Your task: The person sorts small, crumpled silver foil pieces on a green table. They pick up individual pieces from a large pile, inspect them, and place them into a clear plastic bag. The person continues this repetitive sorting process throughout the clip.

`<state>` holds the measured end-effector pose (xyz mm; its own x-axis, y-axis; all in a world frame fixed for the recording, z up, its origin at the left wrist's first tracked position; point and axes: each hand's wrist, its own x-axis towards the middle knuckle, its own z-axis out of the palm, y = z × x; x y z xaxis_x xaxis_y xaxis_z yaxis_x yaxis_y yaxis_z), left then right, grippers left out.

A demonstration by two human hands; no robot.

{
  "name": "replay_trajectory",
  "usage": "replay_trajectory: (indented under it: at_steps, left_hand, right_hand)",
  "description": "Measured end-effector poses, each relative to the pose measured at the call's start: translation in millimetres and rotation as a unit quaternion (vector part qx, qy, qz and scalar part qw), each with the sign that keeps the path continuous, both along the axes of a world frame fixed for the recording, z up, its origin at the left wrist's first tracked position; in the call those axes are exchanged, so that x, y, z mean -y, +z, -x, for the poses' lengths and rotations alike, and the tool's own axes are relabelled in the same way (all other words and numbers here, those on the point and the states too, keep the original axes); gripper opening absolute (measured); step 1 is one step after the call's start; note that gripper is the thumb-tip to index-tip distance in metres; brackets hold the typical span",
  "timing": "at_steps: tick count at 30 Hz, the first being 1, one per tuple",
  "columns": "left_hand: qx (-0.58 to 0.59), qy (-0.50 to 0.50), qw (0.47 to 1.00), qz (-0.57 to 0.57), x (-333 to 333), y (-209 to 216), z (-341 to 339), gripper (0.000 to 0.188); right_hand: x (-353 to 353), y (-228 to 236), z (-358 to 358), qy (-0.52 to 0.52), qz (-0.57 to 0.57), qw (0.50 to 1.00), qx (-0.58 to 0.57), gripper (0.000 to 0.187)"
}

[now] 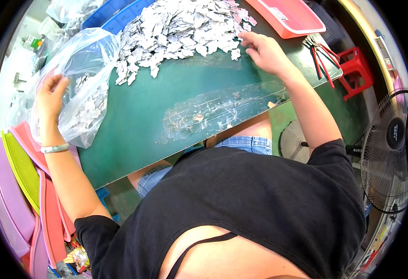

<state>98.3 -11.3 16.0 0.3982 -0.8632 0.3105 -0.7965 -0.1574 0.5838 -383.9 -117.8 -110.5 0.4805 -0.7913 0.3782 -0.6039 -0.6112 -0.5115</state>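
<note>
My left hand (51, 100) is at the side of a clear plastic bag (85, 63), its fingers curled in against the film. Inside the bag lies a heap of small flat grey-white pieces (90, 107). A large pile of similar irregular pieces (180, 30) spreads over the far part of the green table (134, 121). My right hand (265, 52) reaches to the pile's right edge, fingertips by the outermost pieces and thumb apart from the fingers. Nothing shows in its grasp.
Behind the pile is a blue bin (115, 16); a red basket (290, 18) sits at the far right. Red-handled pliers (322, 58) lie near the table's right end. Beyond are a red stool (356, 74) and a fan (390, 149). Coloured plastic baskets (13, 186) stand left.
</note>
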Motion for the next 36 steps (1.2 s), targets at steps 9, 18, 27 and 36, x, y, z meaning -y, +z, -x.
replay_trajectory:
  at_steps: [9,18,27,36]
  left_hand:
    - [0.081,-0.073,0.983,0.151,-18,-28,92,0.02]
    - [-0.277,-0.21,0.936,-0.058,-15,-106,204,0.014]
    - [-0.45,-0.238,0.843,-0.174,-2,-114,248,0.018]
    - [-0.676,-0.192,0.696,-0.144,20,-124,270,0.025]
  right_hand:
    - [2,2,-2,0.108,0.112,0.978,-0.137,0.041]
    - [8,-9,-9,0.154,0.214,0.95,-0.168,0.034]
    - [2,-7,-13,0.142,0.148,0.971,-0.124,0.034]
    - [-12,-3,-41,0.135,-0.165,0.968,0.135,0.035]
